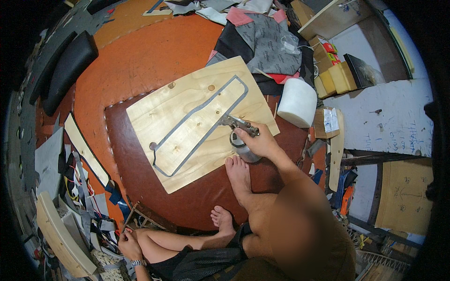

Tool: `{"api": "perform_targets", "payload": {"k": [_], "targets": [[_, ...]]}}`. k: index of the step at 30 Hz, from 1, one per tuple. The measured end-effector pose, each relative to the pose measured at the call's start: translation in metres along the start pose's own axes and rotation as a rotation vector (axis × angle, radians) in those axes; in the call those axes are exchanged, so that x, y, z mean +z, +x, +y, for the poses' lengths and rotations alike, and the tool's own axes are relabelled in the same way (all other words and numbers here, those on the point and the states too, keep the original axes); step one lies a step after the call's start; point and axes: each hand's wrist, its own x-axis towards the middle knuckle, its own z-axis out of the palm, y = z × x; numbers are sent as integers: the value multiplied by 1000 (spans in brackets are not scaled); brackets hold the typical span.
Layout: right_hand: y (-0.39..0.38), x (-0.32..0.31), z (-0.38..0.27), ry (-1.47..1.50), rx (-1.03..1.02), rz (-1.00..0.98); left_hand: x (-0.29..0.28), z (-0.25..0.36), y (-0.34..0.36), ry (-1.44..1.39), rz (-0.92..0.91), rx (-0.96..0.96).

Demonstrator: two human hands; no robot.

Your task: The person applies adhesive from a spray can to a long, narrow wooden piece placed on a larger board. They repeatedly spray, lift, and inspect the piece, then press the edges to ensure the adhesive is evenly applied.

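My right hand (260, 140) is wrapped round a metal spray gun (239, 125) with a cylindrical cup (246, 151) beneath it. Its nozzle is over a light plywood board (197, 154), near the right long side of a grey band (205, 136). The band forms a long, closed outline on the board, wider toward the lower left. Down at the lower left, my left hand (130, 244), with a watch at the wrist, is closed beside my knee. Its fingertips meet the end of a thin brown frame-like piece (140, 216); what they grip is too small to make out.
Brown and orange sheeting (154, 51) lies under the board. My bare foot (239, 173) is against the board's near edge. A white roll (297, 103) stands to the right, beside grey fabric (272, 42). Scraps and cables (84, 187) crowd the left; black padded pieces (70, 72) lie behind.
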Motion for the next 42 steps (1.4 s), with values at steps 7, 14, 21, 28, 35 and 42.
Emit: {"api": "perform_targets", "payload": {"k": [7, 14, 21, 28, 35, 42], "targets": [[10, -23, 8, -145, 24, 227, 1, 5, -4, -35, 48, 53], [26, -49, 23, -160, 18, 384, 1, 2, 0, -44, 21, 48], [28, -59, 25, -217, 41, 509, -2, 8, -2, -6, -3, 15], [17, -21, 14, -153, -4, 345, -1, 9, -4, 2, 58, 33], [8, 29, -3, -95, 42, 99, -3, 4, -2, -52, -3, 43], [4, 66, -20, -68, -4, -4, -2, 4, -1, -3, 82, 87]]}}
